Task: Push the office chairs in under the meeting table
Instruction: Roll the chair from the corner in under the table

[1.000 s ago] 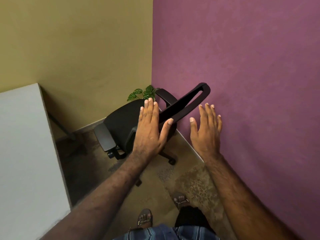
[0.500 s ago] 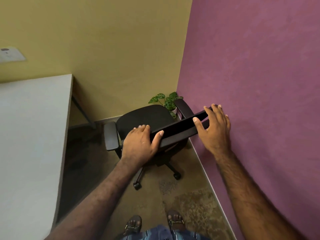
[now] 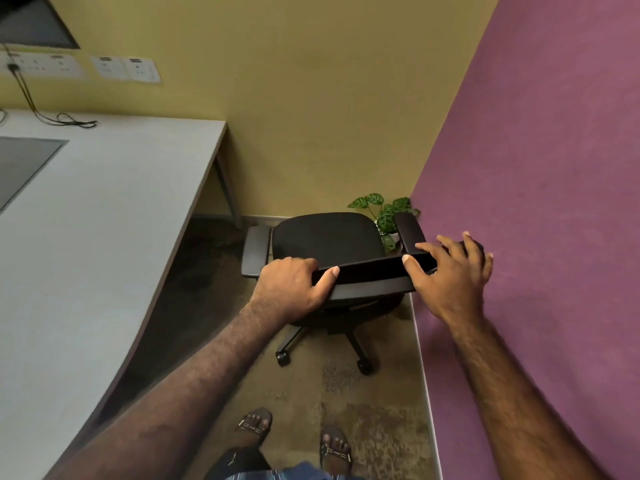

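both hands grip the office chair (image 3: 329, 237) backrest top, left hand (image 3: 291, 285) and right hand (image 3: 450, 271) apart, right of the worktop (image 3: 104, 209)

One office chair (image 3: 329, 237), one bench (image 3: 104, 209), one potted plant (image 3: 384, 211), two hands, two sandalled feet, and four wall sockets show.

**Black chair, mustard and plum walls**

The office chair (image 3: 329, 240) at frame centre is black throughout. The table (image 3: 104, 216) on the left is pale grey, with a darker grey panel (image 3: 20, 168). Upper wall (image 3: 294, 98) mustard yellow; right wall (image 3: 554, 202) plum purple. The plant (image 3: 384, 209) is green, seemingly pale-veined. The floor (image 3: 374, 410) is mottled brown.
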A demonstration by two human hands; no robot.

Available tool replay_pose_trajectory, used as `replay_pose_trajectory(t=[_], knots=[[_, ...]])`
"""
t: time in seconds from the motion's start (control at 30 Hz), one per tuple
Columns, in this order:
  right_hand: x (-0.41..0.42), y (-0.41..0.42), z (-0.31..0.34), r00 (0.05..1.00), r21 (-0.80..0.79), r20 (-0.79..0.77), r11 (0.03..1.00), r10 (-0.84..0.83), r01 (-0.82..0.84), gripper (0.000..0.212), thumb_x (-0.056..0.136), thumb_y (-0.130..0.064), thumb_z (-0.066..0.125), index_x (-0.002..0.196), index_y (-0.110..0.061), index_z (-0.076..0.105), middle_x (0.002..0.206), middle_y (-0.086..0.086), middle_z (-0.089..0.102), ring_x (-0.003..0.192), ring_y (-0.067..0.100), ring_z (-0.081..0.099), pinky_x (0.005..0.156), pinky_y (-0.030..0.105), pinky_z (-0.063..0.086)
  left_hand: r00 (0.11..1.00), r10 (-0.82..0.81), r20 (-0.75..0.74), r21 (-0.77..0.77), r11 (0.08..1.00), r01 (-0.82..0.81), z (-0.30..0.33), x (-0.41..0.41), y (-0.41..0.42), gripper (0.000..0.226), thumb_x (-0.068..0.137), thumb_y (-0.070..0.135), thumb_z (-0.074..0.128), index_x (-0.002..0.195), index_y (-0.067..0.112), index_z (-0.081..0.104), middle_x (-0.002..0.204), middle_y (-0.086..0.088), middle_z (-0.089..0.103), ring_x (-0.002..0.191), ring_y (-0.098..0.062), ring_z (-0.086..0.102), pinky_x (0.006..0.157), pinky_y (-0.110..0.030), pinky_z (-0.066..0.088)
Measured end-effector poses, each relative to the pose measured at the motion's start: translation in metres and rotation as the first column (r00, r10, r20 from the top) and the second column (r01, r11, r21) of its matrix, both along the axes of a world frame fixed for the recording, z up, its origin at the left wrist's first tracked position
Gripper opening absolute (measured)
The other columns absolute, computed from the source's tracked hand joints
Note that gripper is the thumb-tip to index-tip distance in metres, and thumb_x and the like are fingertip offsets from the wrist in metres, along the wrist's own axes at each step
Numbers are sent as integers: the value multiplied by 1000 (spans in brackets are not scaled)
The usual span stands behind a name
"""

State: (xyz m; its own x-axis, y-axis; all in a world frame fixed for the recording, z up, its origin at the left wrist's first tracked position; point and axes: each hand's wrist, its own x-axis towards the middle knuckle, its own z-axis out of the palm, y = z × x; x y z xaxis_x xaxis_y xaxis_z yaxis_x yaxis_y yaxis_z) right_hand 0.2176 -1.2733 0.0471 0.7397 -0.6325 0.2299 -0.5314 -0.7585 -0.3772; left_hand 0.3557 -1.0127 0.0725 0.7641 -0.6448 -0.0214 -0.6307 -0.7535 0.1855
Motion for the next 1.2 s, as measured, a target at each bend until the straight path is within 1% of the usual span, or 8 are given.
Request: replay_pose_trajectory(t=[0.23,0.4,0.57,0.7,0.83,0.9,1.0,1.2], knots=[[-1,7,-7,998,-40,23,998,59,-58,79,88,-91,45,125,-32,81,151,4,65,158,36,32,127,74,14,999,54,-9,-35,998,-54,-4,-15,18,76,98,79,20,94,26,75,73,9,68,68,-8,64,67,-35,61],[10,14,-8,994,-66,8,992,105,-104,88,87,-100,35,126,-35,80,151,4,65,157,36,34,126,74,18,995,97,-6,-86,991,-98,-5,-22,34,79,96,80,19,94,25,75,72,10,66,67,-7,64,67,-35,60],[32,25,-6,986,-52,6,985,165,-164,90,87,-101,30,125,-36,81,151,2,65,157,35,34,127,72,18,985,171,15,-124,978,-168,-3,-19,51,80,95,82,21,100,26,77,79,11,71,73,-7,66,67,-34,60],[54,33,-2,976,-27,-20,976,215,-216,84,88,-97,34,126,-38,80,153,0,64,159,31,31,129,69,14,975,222,18,-179,960,-216,-2,-12,62,79,94,83,24,101,26,78,81,13,71,73,-5,65,65,-33,60],[83,38,3,965,10,-46,966,259,-259,81,88,-96,35,126,-40,79,153,-3,63,160,29,28,131,68,9,961,277,23,-174,947,-269,1,0,68,79,92,83,25,98,26,78,77,12,69,71,-6,63,63,-31,57],[99,39,3,958,22,-50,959,283,-282,80,87,-96,37,125,-40,79,153,-3,62,161,29,28,131,67,7,954,300,14,-177,940,-293,2,7,70,77,93,82,26,102,26,79,81,12,71,74,-6,63,64,-30,58],[127,40,2,949,15,-58,951,310,-310,77,88,-95,38,124,-41,79,152,-5,63,160,29,29,131,67,8,944,329,15,-193,928,-320,3,23,73,79,93,82,25,108,27,80,87,13,74,77,-6,65,65,-29,58],[186,47,0,931,8,-64,933,359,-359,76,86,-96,36,121,-43,79,149,-5,64,161,28,28,131,67,9,921,391,-11,-211,899,-384,3,58,81,78,93,81,24,107,28,80,86,15,73,77,-6,65,65,-26,57]])
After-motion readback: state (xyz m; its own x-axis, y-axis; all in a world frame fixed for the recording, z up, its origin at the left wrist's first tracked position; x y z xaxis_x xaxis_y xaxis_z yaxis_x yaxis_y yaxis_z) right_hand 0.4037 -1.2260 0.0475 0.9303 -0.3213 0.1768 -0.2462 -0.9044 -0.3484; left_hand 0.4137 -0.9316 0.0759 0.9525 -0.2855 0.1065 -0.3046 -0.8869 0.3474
